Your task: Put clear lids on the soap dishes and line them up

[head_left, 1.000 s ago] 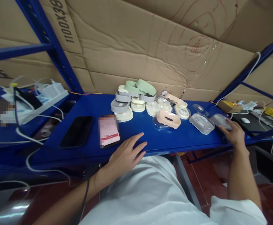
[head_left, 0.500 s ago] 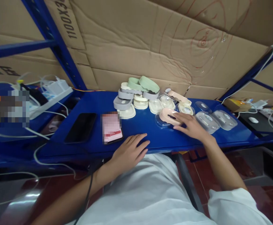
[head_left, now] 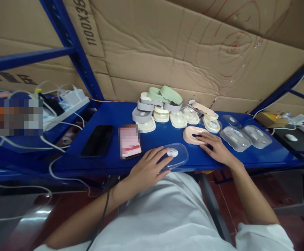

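Near the table's front edge lies a clear plastic lid with a round sticker. My left hand rests on its left part, fingers apart and spread. To the right, my right hand touches the right end of a peach oval piece, its fingers stretched over it and not wrapped round. Behind them stand stacked grey pieces, green rings and cream trays. Clear grey-tinted cases lie right of my right hand.
A dark phone and a phone with a lit screen lie at the left of the blue table. A power strip with cables is farther left. Cardboard stands behind, between blue frame posts.
The clear lid, previously beside and under the peach piece, now lies nearer the front under my left hand. The peach piece now sits flat on the table. The view has shifted slightly.
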Available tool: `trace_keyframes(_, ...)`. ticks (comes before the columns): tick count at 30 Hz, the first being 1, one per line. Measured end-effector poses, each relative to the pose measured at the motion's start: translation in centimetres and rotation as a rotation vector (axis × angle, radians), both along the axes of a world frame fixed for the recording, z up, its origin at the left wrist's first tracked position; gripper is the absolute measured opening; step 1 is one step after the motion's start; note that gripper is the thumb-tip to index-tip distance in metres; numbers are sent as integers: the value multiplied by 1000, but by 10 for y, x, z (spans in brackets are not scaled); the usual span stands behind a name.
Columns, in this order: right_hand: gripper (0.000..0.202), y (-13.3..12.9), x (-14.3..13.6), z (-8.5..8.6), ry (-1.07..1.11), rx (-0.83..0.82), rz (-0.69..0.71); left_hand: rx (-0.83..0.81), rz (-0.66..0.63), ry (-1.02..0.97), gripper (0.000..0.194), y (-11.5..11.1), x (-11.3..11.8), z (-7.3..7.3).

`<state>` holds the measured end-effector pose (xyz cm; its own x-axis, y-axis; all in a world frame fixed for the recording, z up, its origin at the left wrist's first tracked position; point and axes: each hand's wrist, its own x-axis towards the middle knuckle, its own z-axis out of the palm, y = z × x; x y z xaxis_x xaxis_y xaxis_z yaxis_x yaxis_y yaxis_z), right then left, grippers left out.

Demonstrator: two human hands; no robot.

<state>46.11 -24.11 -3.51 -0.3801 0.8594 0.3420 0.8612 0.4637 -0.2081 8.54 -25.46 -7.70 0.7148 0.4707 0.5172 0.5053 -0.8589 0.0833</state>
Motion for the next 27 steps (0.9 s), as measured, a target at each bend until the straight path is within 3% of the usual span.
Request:
trace_keyframes(4,45,14,-6,8,-72,63,-53,10,22,-138,44,0,-2,-5)
trace_keyframes(8,47,53,-53,15,-175,80,15,-19,82,-225,45,-1,-3,-4)
trace_keyframes(11,52,91,-84,16,-255,31,-58,-7,101,-200,45,-2,-4,-2)
trace_keyframes(16,27,125,-87,29,-261,-60,-65,13,37,-164,47,-1,-4,2)
trace_keyframes(19,28,120,-74,42,-110,-51,24,-69,38,-224,50,0,-6,4)
trace_keyframes(22,34,96,-66,50,76,-50,151,-151,30,-317,53,-1,-9,4)
trace_keyframes(27,28,34,-67,40,28,-80,208,-160,23,-451,57,-3,-12,2)
